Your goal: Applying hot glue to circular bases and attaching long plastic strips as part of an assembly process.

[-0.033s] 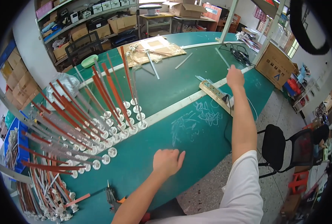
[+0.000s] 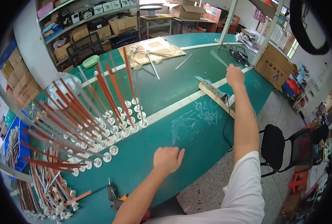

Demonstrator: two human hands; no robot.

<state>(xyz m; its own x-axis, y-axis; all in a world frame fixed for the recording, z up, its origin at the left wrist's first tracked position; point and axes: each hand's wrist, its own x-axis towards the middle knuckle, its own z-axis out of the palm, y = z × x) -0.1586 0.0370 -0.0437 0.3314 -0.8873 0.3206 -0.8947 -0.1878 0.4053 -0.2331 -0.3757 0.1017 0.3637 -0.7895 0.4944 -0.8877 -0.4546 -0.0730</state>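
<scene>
My right hand [image 2: 235, 75] is stretched out over the far part of the green table, closed on one end of a thin translucent strip [image 2: 219, 58]. The strip is blurred and points away to the far left. Below that arm lies a wooden-sided power strip [image 2: 215, 94] with a plug in it and a few clear strips beside its far end. My left hand [image 2: 166, 159] rests near the table's front edge, fingers bent downward and thumb apart, with nothing visible in it. White scraps [image 2: 209, 114] are scattered on the green surface between the hands.
Many upright red-brown and clear strips on round white bases [image 2: 113, 150] crowd the left. Pliers [image 2: 113, 195] and a pile of strips [image 2: 48, 186] lie at the near left. Farther off are a cardboard sheet [image 2: 169, 50], black cables [image 2: 240, 56] and a carton [image 2: 272, 67]. A black chair [image 2: 273, 142] stands at right.
The translucent strip in my right hand has swung slightly left and looks more blurred. My left hand stays in place. The whole view has shifted very slightly.
</scene>
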